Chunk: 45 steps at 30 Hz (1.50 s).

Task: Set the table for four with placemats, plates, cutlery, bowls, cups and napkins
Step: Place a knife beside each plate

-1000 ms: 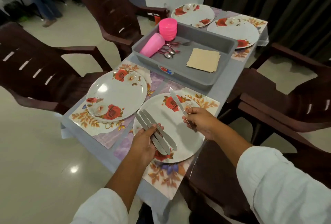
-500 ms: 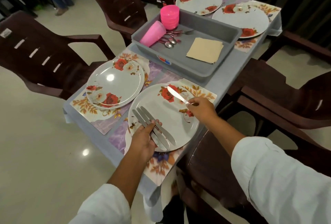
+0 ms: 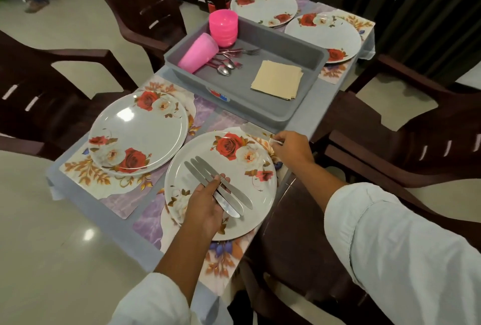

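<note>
The grey tray (image 3: 250,103) looks like matt plastic. Inside it, the pink bowls (image 3: 223,28) and cup (image 3: 199,52) are smooth plastic, the napkins (image 3: 277,78) matt paper. Nearer than the tray, the plates (image 3: 138,132) are glossy (one catches a glint) and the knives (image 3: 203,170) polished metal.

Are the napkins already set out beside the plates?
No, the napkins lie in a stack inside the grey tray.

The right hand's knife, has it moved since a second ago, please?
Yes. The knife in the right hand moved right, from over the near plate to the placemat beside it.
</note>
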Available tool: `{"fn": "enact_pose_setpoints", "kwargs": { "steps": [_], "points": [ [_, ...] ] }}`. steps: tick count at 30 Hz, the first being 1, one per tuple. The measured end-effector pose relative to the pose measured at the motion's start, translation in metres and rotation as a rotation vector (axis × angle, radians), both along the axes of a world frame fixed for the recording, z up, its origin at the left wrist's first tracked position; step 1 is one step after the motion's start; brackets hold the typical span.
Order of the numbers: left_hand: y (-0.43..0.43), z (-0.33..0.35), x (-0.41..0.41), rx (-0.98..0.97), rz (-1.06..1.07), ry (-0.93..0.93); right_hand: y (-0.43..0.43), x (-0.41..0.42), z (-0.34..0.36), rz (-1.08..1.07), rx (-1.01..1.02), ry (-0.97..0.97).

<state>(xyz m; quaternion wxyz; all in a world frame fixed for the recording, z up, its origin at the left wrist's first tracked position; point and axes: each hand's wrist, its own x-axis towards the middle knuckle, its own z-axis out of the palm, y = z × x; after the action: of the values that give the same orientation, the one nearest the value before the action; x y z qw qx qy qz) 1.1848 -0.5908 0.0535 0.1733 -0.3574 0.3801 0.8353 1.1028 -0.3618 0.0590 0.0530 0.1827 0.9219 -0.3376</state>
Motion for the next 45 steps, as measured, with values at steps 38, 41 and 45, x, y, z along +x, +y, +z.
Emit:
{"fn": "enact_pose_setpoints", "kwargs": {
  "steps": [38, 41, 45],
  "points": [
    [0.016, -0.025, -0.026, -0.005, 0.014, -0.066, -0.006, -0.048, -0.064, 0.199, 0.14, 0.103],
    [0.015, -0.026, -0.026, -0.012, 0.001, -0.064, -0.006, -0.049, -0.065, 0.236, 0.214, 0.126],
    [0.018, -0.026, -0.027, -0.017, 0.01, -0.075, -0.003, -0.052, -0.068, 0.314, 0.332, 0.144]
  ]
}}
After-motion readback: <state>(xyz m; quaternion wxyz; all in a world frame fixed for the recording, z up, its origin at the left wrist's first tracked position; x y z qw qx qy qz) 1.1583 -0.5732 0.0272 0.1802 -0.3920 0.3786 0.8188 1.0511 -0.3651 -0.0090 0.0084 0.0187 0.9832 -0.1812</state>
